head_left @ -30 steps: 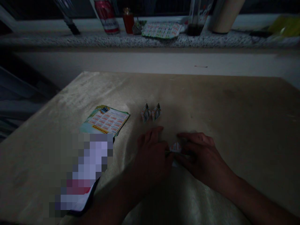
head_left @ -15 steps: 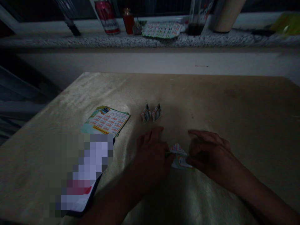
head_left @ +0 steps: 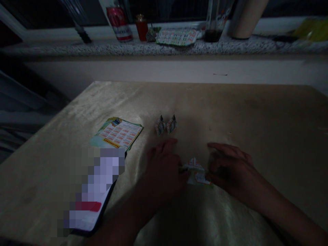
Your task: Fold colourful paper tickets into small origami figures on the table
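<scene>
A small folded paper piece with printed rows lies on the table between my hands. My left hand pinches its left edge between thumb and index finger, the other fingers reaching forward. At the paper's right edge, my right hand has thumb and index finger closed on it, with the remaining fingers stretched out. Beyond my left hand two small folded paper shapes stand side by side, pointed tips up. To the left rests a stack of printed sheets.
A lit phone, partly blurred out, lies left of my left forearm on the table. On the stone windowsill behind are a red can, a red bottle, a foil-like packet and a glass with dark liquid.
The view has shifted slightly, so the sill and table sit a little lower. Both hands stay at the folded paper, with hardly any movement.
</scene>
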A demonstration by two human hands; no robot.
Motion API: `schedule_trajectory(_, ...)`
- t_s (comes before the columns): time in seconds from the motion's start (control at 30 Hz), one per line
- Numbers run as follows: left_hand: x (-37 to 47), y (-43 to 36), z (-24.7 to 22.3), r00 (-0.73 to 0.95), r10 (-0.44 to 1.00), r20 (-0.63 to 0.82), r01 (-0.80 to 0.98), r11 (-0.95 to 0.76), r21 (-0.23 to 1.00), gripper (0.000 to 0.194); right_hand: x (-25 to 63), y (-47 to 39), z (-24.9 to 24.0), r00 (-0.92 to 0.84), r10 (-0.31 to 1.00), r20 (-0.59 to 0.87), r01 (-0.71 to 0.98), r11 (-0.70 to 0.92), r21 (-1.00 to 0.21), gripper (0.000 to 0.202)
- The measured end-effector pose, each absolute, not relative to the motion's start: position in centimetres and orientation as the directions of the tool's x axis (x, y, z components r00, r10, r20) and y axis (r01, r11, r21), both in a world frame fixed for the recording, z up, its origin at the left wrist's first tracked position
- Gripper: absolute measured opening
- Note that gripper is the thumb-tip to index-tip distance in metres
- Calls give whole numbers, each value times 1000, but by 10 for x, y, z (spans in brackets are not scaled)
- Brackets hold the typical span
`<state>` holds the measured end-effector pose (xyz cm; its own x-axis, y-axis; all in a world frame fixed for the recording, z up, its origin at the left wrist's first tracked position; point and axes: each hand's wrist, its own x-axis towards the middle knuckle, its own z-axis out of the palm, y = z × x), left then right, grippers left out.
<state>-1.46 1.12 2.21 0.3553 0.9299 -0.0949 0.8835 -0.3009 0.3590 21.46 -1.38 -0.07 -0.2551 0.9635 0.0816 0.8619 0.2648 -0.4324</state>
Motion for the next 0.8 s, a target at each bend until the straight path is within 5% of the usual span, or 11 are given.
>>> schedule_trajectory(0.5,-32,15,28,330,934,-134,886,-258,384,4,207,-17,-8,-356,912,205,757,410,-510,27)
schedule_trajectory(0.67,-29,11,20,381,923,-60,837,-316,447,27,197,-16,-15,-330,912,244,726,410,-552,15)
schedule_trajectory(0.8,-22,6,14,441,897,-16,788,-379,484,36,199,-15,-20,-309,911,274,760,410,-504,31)
